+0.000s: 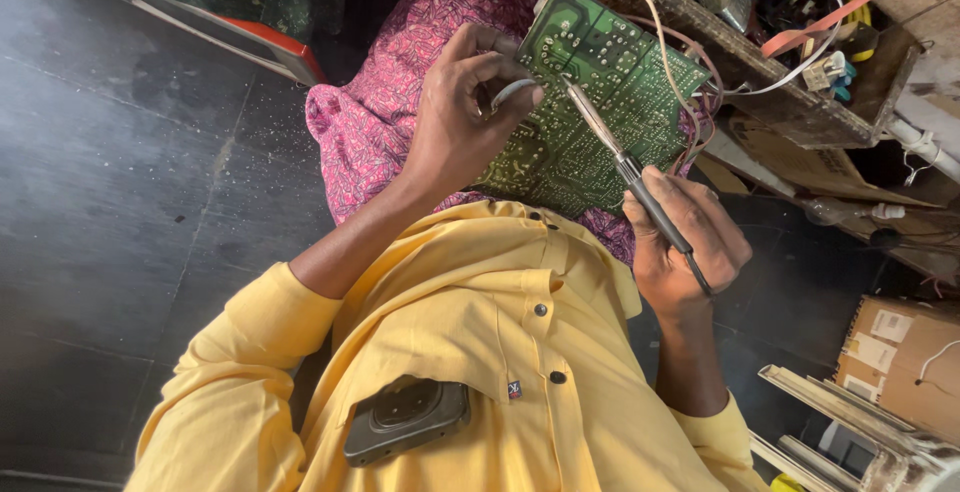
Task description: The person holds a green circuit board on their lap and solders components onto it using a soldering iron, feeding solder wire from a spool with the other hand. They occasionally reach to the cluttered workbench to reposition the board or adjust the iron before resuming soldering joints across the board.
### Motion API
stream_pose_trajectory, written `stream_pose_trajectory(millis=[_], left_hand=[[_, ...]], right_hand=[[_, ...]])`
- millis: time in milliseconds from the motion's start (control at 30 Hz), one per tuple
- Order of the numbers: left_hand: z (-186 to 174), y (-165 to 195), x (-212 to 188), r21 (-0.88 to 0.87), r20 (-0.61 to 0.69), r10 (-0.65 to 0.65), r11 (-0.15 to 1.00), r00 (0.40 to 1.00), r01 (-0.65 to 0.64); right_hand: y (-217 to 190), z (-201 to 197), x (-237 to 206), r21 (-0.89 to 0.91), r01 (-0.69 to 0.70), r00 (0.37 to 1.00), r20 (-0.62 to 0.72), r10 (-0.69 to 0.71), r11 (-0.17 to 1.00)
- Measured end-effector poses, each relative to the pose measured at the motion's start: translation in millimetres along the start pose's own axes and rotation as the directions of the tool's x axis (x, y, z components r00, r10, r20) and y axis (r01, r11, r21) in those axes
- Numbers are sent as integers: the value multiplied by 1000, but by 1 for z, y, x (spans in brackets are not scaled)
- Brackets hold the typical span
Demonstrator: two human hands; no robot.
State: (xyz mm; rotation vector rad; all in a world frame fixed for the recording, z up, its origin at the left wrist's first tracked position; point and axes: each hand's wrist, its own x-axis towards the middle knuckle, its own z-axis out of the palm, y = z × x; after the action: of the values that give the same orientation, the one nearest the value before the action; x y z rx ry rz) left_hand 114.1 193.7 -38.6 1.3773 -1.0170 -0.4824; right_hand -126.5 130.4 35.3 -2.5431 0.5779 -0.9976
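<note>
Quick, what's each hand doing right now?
Left hand: closed, pinching a wire against the circuit board.
Right hand: closed on a soldering iron.

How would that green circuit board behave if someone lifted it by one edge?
The green circuit board is a flat, rigid-looking sheet, so it would probably stay stiff rather than droop. It looks thin, so likely light. The wires trailing from its far edge would probably tug back, and its soldered face seems easy to damage.
</note>
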Motion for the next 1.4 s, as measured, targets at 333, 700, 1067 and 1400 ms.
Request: stream_pose_trajectory(millis=[333, 700, 1067, 1400], left_hand=[[1, -3, 2, -23, -12, 4, 1000, 1000, -4], [2, -3, 3, -57, -56, 30, 998, 998, -33], [4, -2, 4, -14, -88, 43, 999, 995, -44], [3, -7, 4, 27, -96, 110, 994, 989, -108]], right_hand=[[5, 6, 3, 19, 38, 999, -17, -38, 999], [4, 5, 6, -9, 54, 998, 17, -54, 999], [3, 7, 6, -24, 60, 998, 11, -60, 998], [4, 5, 8, -62, 114, 991, 75, -109, 992]])
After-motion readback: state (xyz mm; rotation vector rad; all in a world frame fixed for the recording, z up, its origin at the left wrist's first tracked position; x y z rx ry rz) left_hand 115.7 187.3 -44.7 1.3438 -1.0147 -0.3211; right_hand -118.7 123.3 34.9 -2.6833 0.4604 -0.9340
